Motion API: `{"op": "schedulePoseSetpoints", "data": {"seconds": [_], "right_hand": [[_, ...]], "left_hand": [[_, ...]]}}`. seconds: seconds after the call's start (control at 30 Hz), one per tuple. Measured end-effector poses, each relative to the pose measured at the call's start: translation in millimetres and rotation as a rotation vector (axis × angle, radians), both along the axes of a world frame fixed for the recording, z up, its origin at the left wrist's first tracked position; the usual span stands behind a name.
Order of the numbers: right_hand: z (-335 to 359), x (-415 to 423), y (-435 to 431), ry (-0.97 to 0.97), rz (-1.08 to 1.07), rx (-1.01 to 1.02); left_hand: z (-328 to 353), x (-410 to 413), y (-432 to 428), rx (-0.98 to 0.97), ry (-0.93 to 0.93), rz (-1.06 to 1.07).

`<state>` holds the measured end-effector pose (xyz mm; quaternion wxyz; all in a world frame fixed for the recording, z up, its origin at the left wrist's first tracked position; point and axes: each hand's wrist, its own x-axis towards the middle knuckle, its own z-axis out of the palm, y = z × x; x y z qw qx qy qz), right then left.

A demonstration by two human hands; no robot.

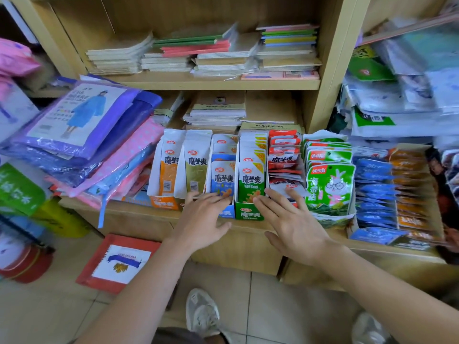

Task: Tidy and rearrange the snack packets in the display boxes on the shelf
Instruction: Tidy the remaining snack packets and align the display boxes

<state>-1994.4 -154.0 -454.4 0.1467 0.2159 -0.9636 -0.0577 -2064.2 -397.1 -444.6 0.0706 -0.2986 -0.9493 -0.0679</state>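
Arms at the shelf: loose packets may slide out

Both arms come up from below. The left hand is wide, its fingers straight, and the tips touch the low front of the blue box. The right hand is also wide, fingers spread, with the tips on the green box and on the red packets just beside it. Neither hand holds anything.

The snack packets stand in rows inside boxes close to the front edge of the shelf, between the raincoat packs and the rabbit packets.

I see three dangers. The boxes sit very near the edge, so a pull toward the person could bring one down to the floor. The red packets lie sloping and in disorder, and I cannot see a box front before them, so pressure from the right hand could make them slip forward. The raincoat packs seem to lean toward the orange box, so a sideways push along the row could tip its tall packets or loosen that pile.
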Motion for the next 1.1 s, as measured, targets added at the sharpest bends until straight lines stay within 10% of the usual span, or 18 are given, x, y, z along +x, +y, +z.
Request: {"op": "schedulePoseSetpoints", "data": {"seconds": [0.3,0.53,0.8,1.1], "right_hand": [[15.7,12.2,11.6,0.142,-0.090,-0.193],[11.2,19.4,36.7,0.061,-0.294,-0.256],[4.9,36.6,56.8,-0.123,-0.223,-0.214],[5.8,54.8,85.0,-0.135,-0.363,-0.082]], "left_hand": [[20.1,-0.7,23.1,0.270,0.238,-0.088],[24.4,-14.1,80.2,-0.140,-0.022,-0.066],[16.9,-21.2,91.5,-0.186,-0.102,-0.029],[41.8,12.8,111.7,0.305,0.239,0.025]]}}
